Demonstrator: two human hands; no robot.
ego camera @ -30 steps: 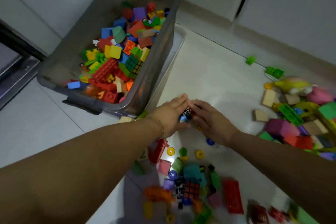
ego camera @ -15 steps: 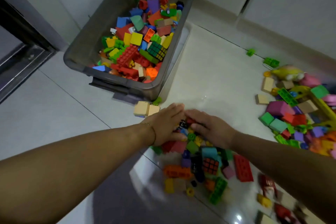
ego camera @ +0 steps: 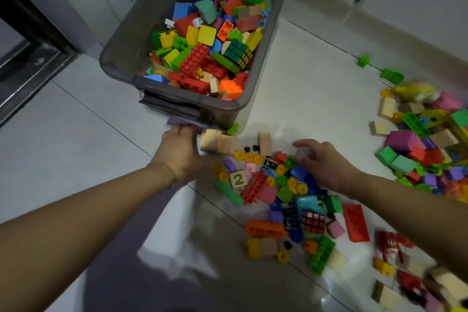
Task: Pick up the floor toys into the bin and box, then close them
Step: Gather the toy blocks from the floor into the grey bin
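Note:
A grey see-through bin stands on the floor tiles, filled with coloured bricks and a puzzle cube. In front of it lies a scatter of floor toys: yellow rings, a number block "2", a second puzzle cube and a flat red brick. My left hand is below the bin's front handle, blurred, its edge against two beige wooden blocks. My right hand hovers over the scatter with fingers spread and nothing in them.
A second heap of bricks and foam blocks lies at the right, with a yellow toy behind it. Two green bricks sit near the white wall. A dark door track runs along the left.
My hands, joined over the pile before, have parted. The left hand moved left to the bin's front and the beige blocks; the right hand drew right and opened above the toys.

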